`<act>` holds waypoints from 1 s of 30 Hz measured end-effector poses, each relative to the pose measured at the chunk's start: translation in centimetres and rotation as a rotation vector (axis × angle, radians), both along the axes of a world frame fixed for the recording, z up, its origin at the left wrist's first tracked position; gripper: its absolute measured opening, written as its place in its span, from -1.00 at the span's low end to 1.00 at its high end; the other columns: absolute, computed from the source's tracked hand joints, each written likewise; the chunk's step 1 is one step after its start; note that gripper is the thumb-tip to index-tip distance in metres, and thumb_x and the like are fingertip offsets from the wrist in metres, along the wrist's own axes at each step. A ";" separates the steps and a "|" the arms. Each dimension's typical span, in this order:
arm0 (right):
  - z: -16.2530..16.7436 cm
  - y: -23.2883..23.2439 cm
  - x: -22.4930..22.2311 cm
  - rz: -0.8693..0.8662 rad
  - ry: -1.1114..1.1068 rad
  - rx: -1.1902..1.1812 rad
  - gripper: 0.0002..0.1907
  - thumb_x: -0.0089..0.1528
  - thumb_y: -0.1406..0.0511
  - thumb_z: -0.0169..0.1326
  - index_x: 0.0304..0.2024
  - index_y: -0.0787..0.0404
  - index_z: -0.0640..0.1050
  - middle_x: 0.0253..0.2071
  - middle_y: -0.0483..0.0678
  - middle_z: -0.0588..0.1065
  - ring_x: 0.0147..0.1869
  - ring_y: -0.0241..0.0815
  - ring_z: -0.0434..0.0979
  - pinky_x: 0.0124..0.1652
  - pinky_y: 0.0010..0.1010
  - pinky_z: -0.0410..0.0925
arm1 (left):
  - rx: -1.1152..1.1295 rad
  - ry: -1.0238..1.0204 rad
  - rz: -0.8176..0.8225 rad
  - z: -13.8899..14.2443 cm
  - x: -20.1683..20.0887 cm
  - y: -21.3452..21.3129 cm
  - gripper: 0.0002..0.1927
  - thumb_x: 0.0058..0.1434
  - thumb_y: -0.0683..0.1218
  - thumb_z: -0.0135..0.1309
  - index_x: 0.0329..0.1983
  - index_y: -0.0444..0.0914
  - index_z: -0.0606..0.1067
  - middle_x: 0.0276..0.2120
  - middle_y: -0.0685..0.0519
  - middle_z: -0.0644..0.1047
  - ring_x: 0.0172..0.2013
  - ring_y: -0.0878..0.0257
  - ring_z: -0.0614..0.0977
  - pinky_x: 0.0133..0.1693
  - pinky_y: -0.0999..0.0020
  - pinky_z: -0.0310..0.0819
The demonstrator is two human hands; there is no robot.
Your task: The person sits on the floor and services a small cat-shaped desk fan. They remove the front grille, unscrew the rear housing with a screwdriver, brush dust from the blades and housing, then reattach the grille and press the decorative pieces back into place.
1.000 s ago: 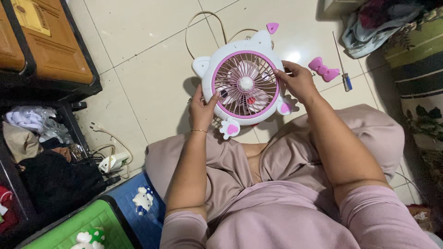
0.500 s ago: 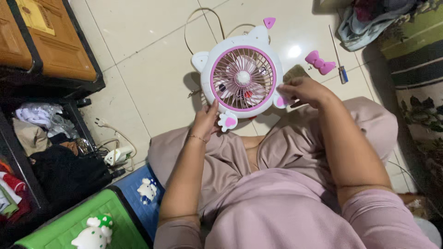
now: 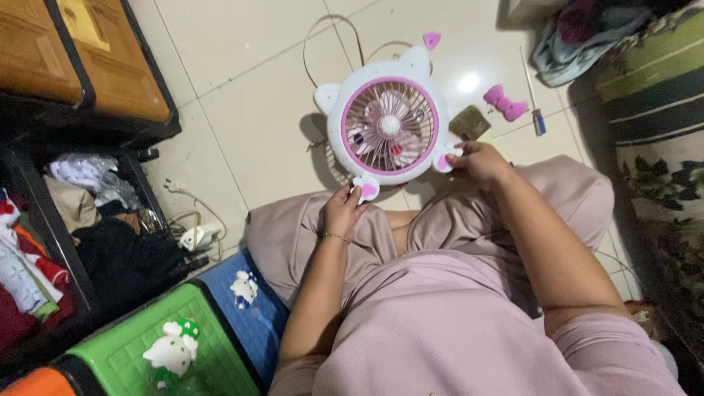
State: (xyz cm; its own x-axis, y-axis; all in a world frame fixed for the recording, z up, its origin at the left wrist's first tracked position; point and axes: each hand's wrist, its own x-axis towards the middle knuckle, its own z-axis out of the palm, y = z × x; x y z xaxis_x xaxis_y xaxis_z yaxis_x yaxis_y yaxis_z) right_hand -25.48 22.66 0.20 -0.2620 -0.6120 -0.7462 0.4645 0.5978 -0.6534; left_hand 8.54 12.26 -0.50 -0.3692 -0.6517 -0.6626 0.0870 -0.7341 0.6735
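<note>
Round white-and-pink plastic table fan [image 3: 389,125] is held on the tiled floor [image 3: 242,110] before the knees | left hand [image 3: 342,213] pinched on its lower foot | right hand [image 3: 478,163] closed on its right foot | both feet are best gripped evenly, grille kept untouched.

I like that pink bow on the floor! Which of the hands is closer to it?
Right. The right hand grips the fan's foot just below the pink plastic bow; the left hand is farther, across the fan.
</note>
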 end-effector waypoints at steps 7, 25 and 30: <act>-1.1 0.6 2.1 0.045 0.012 0.040 -0.53 0.25 0.37 0.21 0.16 0.45 0.43 -0.11 0.06 0.58 -0.11 -0.16 0.61 -0.12 -0.36 0.49 | -0.018 -0.046 -0.045 -0.1 1.1 -1.2 -0.56 0.36 -0.14 0.06 0.28 -0.38 0.39 0.04 -0.03 0.54 -0.02 0.18 0.63 0.00 0.20 0.61; -0.2 -0.2 3.5 0.032 -0.024 -0.008 -0.72 0.24 0.35 0.22 -0.03 0.35 0.56 -0.17 -0.03 0.60 -0.15 -0.23 0.63 -0.15 -0.39 0.50 | -0.053 -0.103 -0.015 1.0 1.4 -1.5 -0.54 0.34 -0.17 0.03 0.32 -0.28 0.37 0.05 0.01 0.54 -0.02 0.20 0.62 -0.02 0.21 0.60; -0.4 -0.4 3.5 0.072 0.054 0.022 -0.71 0.24 0.33 0.25 -0.04 0.33 0.55 -0.19 -0.03 0.60 -0.18 -0.22 0.60 -0.19 -0.38 0.46 | -0.180 -0.181 -0.007 0.9 1.3 -0.9 -0.50 0.31 -0.27 0.08 0.34 -0.33 0.37 0.04 -0.07 0.56 -0.04 0.20 0.64 -0.06 0.30 0.65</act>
State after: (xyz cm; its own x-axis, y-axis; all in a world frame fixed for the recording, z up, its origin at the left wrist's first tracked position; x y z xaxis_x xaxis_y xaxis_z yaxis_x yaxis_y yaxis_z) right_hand -22.00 22.24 -0.16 -0.2584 -0.6144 -0.7455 0.3846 0.6425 -0.6628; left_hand 9.82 11.37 0.39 -0.2602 -0.7630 -0.5917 -0.0511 -0.6010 0.7976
